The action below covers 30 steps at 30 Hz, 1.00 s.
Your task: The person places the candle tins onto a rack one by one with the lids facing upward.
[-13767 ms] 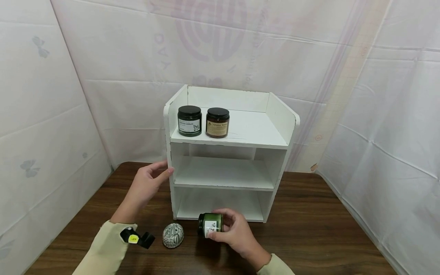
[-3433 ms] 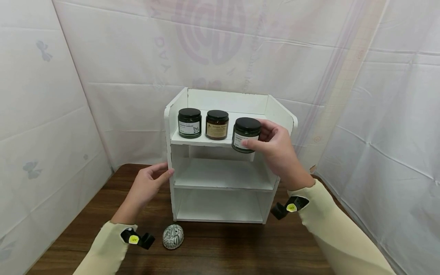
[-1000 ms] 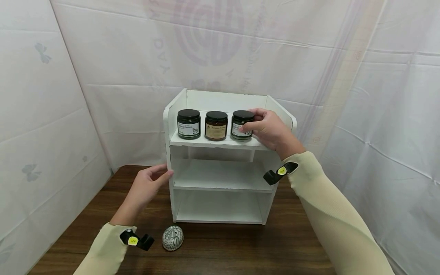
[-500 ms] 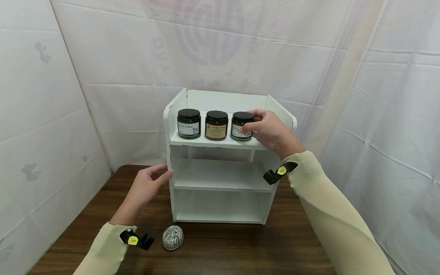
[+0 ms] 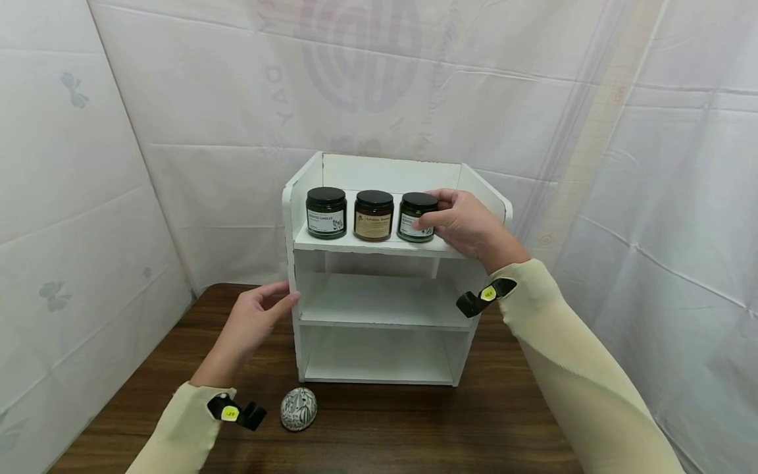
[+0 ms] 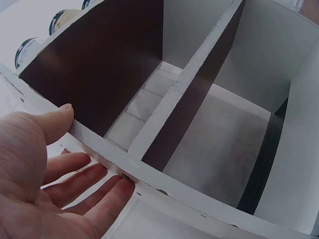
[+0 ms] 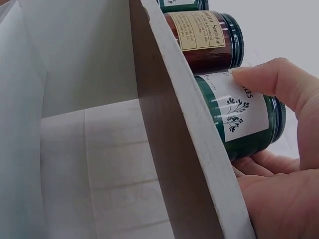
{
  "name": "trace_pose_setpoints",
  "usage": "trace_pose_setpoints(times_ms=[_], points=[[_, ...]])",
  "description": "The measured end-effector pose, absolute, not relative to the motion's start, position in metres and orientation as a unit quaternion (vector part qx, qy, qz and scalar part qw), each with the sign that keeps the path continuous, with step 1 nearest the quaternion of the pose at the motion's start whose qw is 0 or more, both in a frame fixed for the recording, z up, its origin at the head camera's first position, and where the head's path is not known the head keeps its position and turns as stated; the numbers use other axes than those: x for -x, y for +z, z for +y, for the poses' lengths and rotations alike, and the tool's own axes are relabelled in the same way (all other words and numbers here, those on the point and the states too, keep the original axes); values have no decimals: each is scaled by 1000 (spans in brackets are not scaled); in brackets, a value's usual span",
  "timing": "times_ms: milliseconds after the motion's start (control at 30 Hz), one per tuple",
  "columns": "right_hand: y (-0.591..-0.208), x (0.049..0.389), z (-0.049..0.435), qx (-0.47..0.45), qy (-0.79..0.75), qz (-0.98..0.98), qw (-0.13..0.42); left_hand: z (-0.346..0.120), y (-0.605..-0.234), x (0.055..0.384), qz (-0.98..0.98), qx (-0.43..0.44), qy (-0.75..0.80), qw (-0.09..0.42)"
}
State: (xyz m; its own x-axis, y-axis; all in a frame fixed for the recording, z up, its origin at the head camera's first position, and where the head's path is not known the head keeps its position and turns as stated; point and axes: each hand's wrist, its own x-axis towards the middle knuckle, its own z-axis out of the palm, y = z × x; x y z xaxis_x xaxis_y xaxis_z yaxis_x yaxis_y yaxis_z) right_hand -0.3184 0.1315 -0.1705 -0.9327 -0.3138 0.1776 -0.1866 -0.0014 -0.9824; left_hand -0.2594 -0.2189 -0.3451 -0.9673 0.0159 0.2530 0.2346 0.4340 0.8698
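My right hand [image 5: 470, 224] grips a green candle jar [image 5: 417, 224] with a black lid and white label, thumb on the label and fingers behind. This jar stands upright at the front of the top board of a white shelf unit [image 5: 385, 324]. Left of it, in a row, are a brown candle jar [image 5: 374, 217] with a tan label and another green candle jar [image 5: 326, 220]. My left hand [image 5: 251, 322] holds the front edge of the unit's left side panel [image 6: 107, 159], its thumb [image 6: 60, 122] on the inner side and fingers outside.
A domed stone-like object [image 5: 299, 409] with a black-and-white pattern lies on the dark wooden table [image 5: 414, 434], in front of the unit's left corner. Raised side walls [image 5: 487, 197] and a back wall bound the top board. White sheets [image 5: 225, 197] hang behind and on both sides.
My right hand has lifted the green candle jar from low in front of the unit to the top board, right of the brown jar. Over the last second it barely shifts. Left hand unchanged.
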Motion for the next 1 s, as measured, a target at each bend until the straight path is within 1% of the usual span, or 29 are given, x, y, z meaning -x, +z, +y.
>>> trace_pose_setpoints(times_ms=[200,300,533,767,1000], points=[[-171,313,134,175,-687,704,43,-219,-346,260,-838,75,-531,103],[-172,310,136,168,-672,721,31,-220,-346,260,-838,73,-532,100],[-177,299,142,145,-606,781,-32,-221,-345,259,-839,71,-531,99],[-185,279,143,161,-618,766,-74,-222,-345,258,-841,69,-528,99],[-199,264,144,166,-608,763,-144,-222,-344,259,-843,69,-523,101]])
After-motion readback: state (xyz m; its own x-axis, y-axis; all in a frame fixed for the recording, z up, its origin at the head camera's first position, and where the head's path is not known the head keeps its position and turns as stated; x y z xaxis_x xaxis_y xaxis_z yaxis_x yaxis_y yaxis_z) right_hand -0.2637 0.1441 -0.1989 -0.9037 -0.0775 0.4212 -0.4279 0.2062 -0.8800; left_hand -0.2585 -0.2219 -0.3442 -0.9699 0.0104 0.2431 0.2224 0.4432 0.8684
